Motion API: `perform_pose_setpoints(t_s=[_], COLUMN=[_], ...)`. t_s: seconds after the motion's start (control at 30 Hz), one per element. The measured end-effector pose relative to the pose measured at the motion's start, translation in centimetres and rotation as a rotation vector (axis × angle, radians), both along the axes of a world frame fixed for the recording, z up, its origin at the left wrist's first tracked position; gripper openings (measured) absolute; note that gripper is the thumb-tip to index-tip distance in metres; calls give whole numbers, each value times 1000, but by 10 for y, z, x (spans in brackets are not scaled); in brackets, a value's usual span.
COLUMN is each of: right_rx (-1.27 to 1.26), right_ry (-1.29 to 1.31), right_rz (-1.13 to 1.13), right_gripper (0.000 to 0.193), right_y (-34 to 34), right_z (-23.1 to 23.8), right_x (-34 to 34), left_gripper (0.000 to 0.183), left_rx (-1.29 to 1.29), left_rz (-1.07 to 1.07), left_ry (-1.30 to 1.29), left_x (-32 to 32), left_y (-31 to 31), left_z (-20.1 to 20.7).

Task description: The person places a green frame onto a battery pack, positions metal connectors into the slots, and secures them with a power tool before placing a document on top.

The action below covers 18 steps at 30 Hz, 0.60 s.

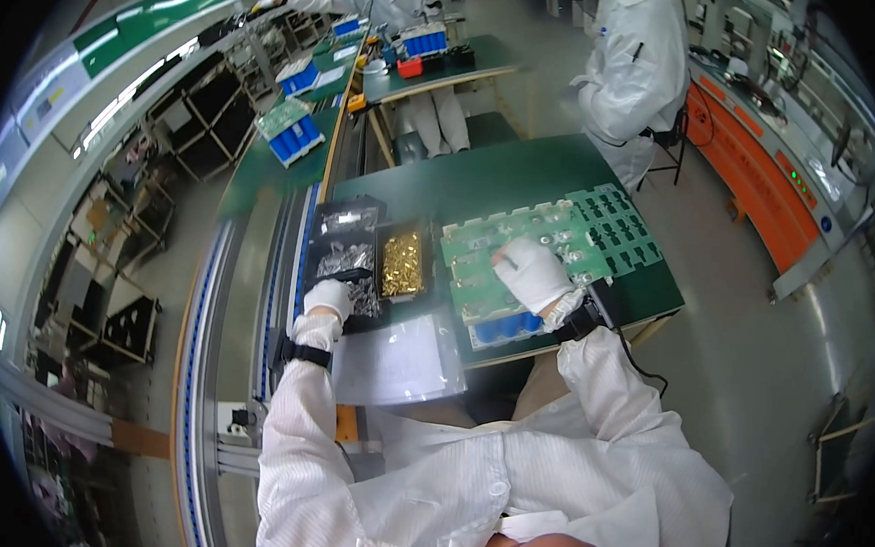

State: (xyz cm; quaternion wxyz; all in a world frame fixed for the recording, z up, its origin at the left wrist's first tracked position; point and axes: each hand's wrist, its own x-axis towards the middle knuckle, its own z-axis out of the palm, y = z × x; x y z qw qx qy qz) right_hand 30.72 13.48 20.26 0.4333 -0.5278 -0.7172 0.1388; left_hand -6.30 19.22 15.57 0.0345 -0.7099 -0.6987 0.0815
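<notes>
White-gloved left hand [328, 297]: at silver metal parts [344, 259]; fingers can't tell
White-gloved right hand [534, 273]: over green rectangular board [470, 272]; fingers can't tell

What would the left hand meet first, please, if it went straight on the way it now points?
Most likely the black bin of silver-coloured parts, which lies just ahead of the left hand; depth is unclear, so the hand might instead pass above it.

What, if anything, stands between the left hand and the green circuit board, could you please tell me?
The black bin of brass-coloured parts stands between the left hand and the green circuit board. The right hand also covers part of the board.
</notes>
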Motion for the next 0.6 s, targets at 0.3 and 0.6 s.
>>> perform_pose_setpoints(t_s=[0.3,0.6], right_rx=[-22,-92], right_ry=[-85,-120], right_rz=[-12,5], right_gripper=[25,24], right_y=[0,-8], right_z=[-3,12], right_x=[-1,-7], left_gripper=[27,47], left_rx=[69,-182], left_rz=[-8,77], left_ry=[-30,-239], left_x=[-1,-18], left_y=[-8,3], left_z=[10,-6])
